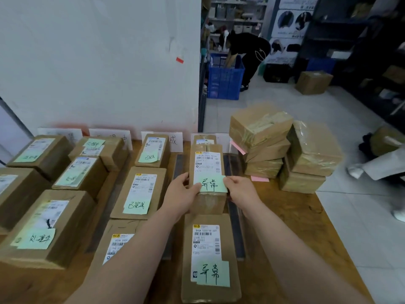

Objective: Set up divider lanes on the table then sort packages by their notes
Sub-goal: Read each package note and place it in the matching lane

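My left hand [180,195] and my right hand [241,191] grip the two sides of a narrow cardboard package [208,170] with a white shipping label and a green handwritten note [211,184]. It sits in the rightmost lane between two dark divider strips [234,207]. A second package with the same kind of green note [208,257] lies just in front of it, and a third [205,139] lies behind. Other noted packages fill the lanes to the left, such as the middle one [140,194]. White lane signs [173,140] lean against the wall.
A stack of taped brown packages [282,145] with pink notes stands on the wooden table's [295,218] right side, close to its edge. Beyond lie a tiled floor, a blue crate [225,80], a carton [313,82], dark shelving, and a person bending over.
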{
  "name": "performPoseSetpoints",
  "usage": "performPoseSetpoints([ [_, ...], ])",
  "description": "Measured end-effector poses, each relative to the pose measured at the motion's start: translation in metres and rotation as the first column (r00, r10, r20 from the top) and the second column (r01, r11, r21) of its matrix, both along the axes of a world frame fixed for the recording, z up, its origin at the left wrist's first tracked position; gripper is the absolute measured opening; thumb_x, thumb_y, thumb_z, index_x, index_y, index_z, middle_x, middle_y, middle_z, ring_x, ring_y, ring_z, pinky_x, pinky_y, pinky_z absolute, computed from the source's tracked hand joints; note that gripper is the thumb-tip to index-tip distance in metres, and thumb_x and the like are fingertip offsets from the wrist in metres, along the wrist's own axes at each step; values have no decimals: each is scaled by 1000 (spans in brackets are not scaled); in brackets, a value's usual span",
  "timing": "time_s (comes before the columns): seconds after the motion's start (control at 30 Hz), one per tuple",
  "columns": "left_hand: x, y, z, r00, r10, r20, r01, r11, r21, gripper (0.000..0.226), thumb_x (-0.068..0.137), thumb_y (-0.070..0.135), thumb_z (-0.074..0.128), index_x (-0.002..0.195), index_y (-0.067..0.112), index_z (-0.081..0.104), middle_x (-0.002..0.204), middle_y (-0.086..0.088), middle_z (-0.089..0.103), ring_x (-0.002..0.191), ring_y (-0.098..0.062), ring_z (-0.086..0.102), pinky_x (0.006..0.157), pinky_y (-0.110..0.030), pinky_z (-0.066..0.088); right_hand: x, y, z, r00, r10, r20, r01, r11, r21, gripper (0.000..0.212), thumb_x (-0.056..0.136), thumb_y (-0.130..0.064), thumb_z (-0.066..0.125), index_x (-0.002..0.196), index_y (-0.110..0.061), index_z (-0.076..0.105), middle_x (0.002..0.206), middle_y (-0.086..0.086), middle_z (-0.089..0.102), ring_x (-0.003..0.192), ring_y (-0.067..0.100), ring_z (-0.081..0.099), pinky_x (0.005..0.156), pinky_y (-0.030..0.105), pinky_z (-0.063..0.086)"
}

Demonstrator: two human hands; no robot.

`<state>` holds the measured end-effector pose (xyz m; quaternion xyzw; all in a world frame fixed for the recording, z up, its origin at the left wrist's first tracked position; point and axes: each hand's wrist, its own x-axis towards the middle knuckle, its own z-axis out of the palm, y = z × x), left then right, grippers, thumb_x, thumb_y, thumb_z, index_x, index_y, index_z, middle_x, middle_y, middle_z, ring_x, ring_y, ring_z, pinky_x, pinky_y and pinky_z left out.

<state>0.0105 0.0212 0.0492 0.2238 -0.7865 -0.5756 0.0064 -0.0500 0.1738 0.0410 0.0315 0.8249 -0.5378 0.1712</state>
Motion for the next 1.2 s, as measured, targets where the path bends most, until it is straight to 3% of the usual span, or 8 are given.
performPoseSetpoints([
  [0.13,1,-5,-1,1000,-20,-9,19,1000,-21,46,96,24,60,139,20,47,133,2,61,95,-6,57,56,-14,51,0,-6,0,1000,-3,-29,5,998,61,26,98,-35,47,78,-31,63,92,-8,72,88,18,69,85,50,56],
  [0.2,-2,-8,-2,999,-33,-8,33,999,-25,48,96,27,60,141,19,47,134,1,60,99,-7,57,59,-14,51,-2,-8,0,1000,-15,-22,17,997,73,29,98,-35,47,74,-31,63,91,-9,72,89,21,69,85,50,56],
  [0.3,-8,-11,-2,998,-55,2,55,998,-10,49,96,28,60,142,19,46,135,0,60,103,-9,59,66,-17,52,-4,-10,0,999,-23,-22,25,997,75,27,99,-34,45,82,-28,65,97,-5,72,87,18,68,82,43,56],
  [0.43,-14,-13,-4,997,-73,-4,73,997,-2,47,97,25,59,141,19,46,134,1,60,97,-6,56,58,-12,50,-9,-13,1,999,-33,-39,36,997,69,24,100,-31,44,91,-24,66,96,-5,70,87,13,67,81,41,56],
  [0.77,-11,-13,-16,998,-64,2,63,998,19,50,95,24,61,142,18,44,130,1,62,89,-4,60,57,-12,53,-6,-9,-12,999,-39,-13,40,999,27,29,100,-32,48,118,-18,65,107,-2,71,92,12,68,79,40,60],
  [0.93,-10,-13,-15,999,-36,21,36,999,17,59,95,30,61,148,18,36,138,-1,56,113,-13,58,74,-20,53,-4,-6,-10,998,-46,-44,47,999,26,23,101,-30,46,110,-19,65,102,-5,70,90,8,66,79,34,60],
  [1.03,-9,-13,-11,999,-31,13,31,1000,0,57,96,31,59,147,18,37,139,-2,55,111,-10,56,68,-18,51,-4,-6,-5,993,-58,-106,64,997,48,21,101,-28,47,107,-19,65,94,-9,64,89,5,61,69,22,50],
  [1.2,-10,-14,-6,999,-31,10,31,999,-16,57,96,33,58,147,19,37,138,-2,56,116,-15,59,72,-21,54,-4,-6,2,986,-56,-155,71,993,97,33,100,-28,48,127,-14,61,110,-3,64,90,5,54,74,21,42],
])
